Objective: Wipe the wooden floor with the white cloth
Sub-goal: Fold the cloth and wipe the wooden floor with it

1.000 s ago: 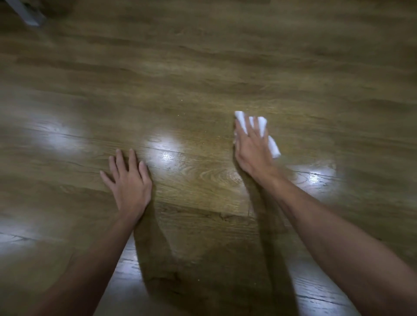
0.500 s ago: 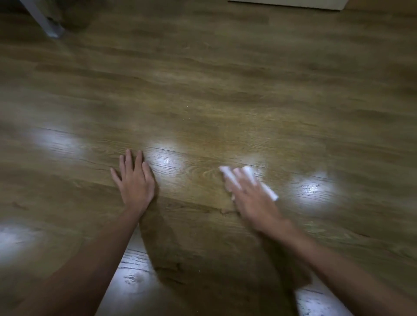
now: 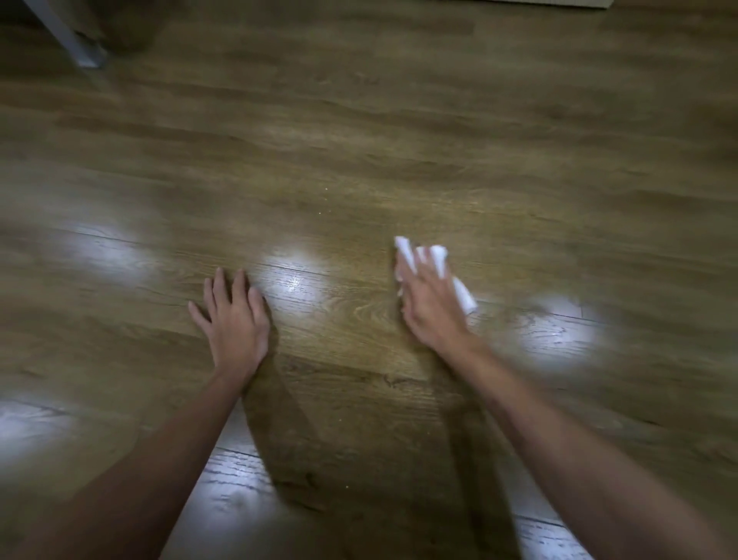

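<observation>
The wooden floor (image 3: 359, 140) fills the view, brown and glossy with bright light reflections. My right hand (image 3: 429, 307) lies flat on a crumpled white cloth (image 3: 405, 250) and presses it to the boards with straight fingers. The cloth sticks out beyond the fingertips and at the hand's right side; the hand and cloth are motion-blurred. My left hand (image 3: 235, 319) rests flat on the floor to the left, fingers spread a little, holding nothing.
A white furniture leg (image 3: 76, 44) stands at the far top left, with a dark shape beside it. A pale edge (image 3: 559, 3) runs along the top right. A few tiny white specks (image 3: 325, 200) lie on the boards ahead.
My right hand dragged the cloth toward me, then pushed it away again across the boards. My left hand has stayed planted on the floor.
</observation>
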